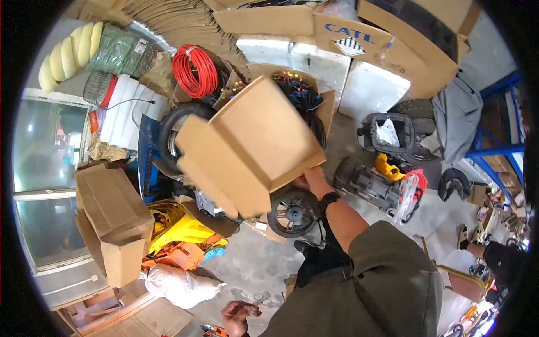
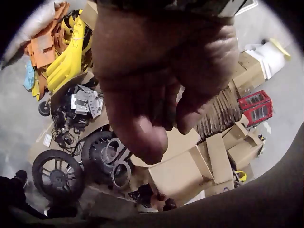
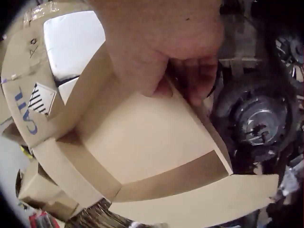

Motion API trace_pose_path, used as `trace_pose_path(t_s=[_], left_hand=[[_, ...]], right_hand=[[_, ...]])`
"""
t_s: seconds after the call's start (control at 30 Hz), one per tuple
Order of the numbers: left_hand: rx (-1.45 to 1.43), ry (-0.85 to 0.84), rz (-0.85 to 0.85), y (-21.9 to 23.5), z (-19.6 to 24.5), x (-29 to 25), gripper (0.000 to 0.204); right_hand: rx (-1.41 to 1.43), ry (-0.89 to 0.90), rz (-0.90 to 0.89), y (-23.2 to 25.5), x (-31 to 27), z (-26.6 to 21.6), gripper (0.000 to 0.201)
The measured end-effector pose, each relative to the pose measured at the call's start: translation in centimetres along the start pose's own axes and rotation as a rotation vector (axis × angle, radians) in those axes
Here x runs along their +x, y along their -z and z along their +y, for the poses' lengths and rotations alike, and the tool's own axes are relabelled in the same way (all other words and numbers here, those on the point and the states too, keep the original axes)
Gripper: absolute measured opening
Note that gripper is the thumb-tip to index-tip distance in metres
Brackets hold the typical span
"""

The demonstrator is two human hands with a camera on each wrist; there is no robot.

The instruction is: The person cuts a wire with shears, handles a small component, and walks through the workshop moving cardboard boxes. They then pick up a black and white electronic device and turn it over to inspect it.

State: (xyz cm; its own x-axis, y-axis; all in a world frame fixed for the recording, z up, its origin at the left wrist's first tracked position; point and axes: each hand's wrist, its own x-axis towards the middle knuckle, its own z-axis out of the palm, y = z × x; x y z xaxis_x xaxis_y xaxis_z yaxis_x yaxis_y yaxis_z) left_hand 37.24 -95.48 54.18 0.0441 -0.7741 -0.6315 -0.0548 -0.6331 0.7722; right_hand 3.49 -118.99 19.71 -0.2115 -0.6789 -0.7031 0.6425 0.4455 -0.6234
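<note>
My right hand point(image 1: 312, 180) pinches one wall of an empty, open cardboard box point(image 1: 264, 132), held up in mid-air with its flaps spread. In the right wrist view, the thumb lies inside the box point(image 3: 147, 142) and the fingers are outside the wall. My left hand point(image 1: 238, 315) is low in the head view, away from the box, fingers loosely bent and holding nothing. The left wrist view shows this hand point(image 2: 152, 90) large, with the thumb apart from the fingers. Below the held box is a black spoked wheel point(image 1: 293, 213).
A closed carton point(image 1: 112, 210) stands at left beside yellow plastic parts point(image 1: 179, 238) and a white sack point(image 1: 182, 285). Coiled red hose point(image 1: 195, 71) and a box of black cables point(image 1: 303, 98) lie behind. A grey motor point(image 1: 365, 185) sits on the floor at right.
</note>
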Motion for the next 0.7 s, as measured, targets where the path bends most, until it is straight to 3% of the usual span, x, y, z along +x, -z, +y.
trace_pose_path(t_s=[0.13,0.2,0.27,0.33,0.37,0.57,0.7], left_hand=[[-0.167,-0.115,0.019,3.5,-2.8,-1.9,0.01],[-0.126,-0.127,0.042,4.7,-3.2,-3.7,0.009],[-0.143,-0.146,0.046,6.6,-4.6,-5.1,0.008],[-0.159,-0.158,0.062,8.1,-5.7,-6.4,0.007],[-0.168,-0.163,0.073,8.6,-6.1,-7.0,0.007],[-0.152,-0.173,0.101,10.0,-7.1,-8.6,0.009],[-0.21,-0.311,0.039,11.6,-9.5,-8.2,0.015]], right_hand=[[-0.202,-0.196,-0.141,-0.9,-8.2,5.4,0.028],[-0.345,-0.236,-0.24,0.6,-8.2,13.2,0.03],[-0.442,-0.286,-0.304,0.9,-10.4,16.7,0.031],[-0.491,-0.357,-0.325,0.4,-14.9,16.7,0.029],[-0.433,-0.518,-0.334,-0.4,-17.2,15.1,0.025],[-0.525,-0.455,-0.368,-2.7,-18.7,14.2,0.02],[-0.452,-0.417,-0.382,-2.5,-18.5,13.5,0.021]])
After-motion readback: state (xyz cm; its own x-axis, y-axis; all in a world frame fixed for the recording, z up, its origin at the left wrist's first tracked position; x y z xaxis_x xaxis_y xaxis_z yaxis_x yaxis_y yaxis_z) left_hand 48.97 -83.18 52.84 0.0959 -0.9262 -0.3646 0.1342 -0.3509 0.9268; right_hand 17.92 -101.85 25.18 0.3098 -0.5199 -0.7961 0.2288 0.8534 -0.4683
